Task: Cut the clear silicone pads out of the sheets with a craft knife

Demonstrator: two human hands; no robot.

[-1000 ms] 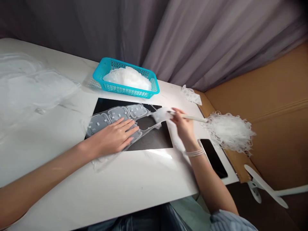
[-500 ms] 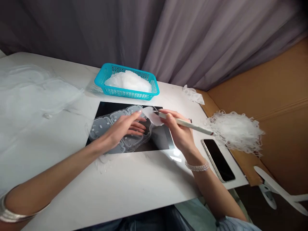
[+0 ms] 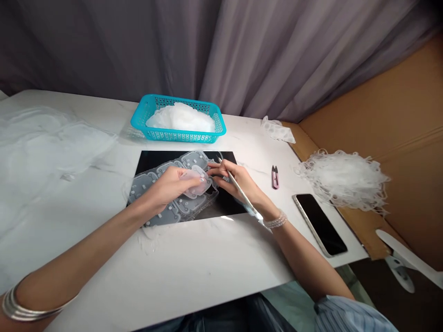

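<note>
My left hand (image 3: 173,184) is closed on a thin translucent piece (image 3: 195,183) with a rounded outline, thumb on top. Beneath it lies a larger translucent sheet (image 3: 197,159) with several rounded panels and small white spots, on a black mat (image 3: 226,203). My right hand (image 3: 238,180) grips a slim white pen-like tool (image 3: 241,191), its pointed tip up and left, its other end near the wrist. The right fingertips are close beside the held piece; whether they touch it I cannot tell.
A blue basket (image 3: 178,135) with white translucent pieces stands behind the mat. Pink thread snips (image 3: 275,178) and a phone (image 3: 321,225) lie to the right. A heap of stringy white scraps (image 3: 346,180) sits at the right edge. Clear sheeting (image 3: 44,143) covers the left side.
The translucent piece has passed from near the right fingers into my left hand, which has closed. The tool has swung back along my right hand. The view has shifted, and the pink snips now show.
</note>
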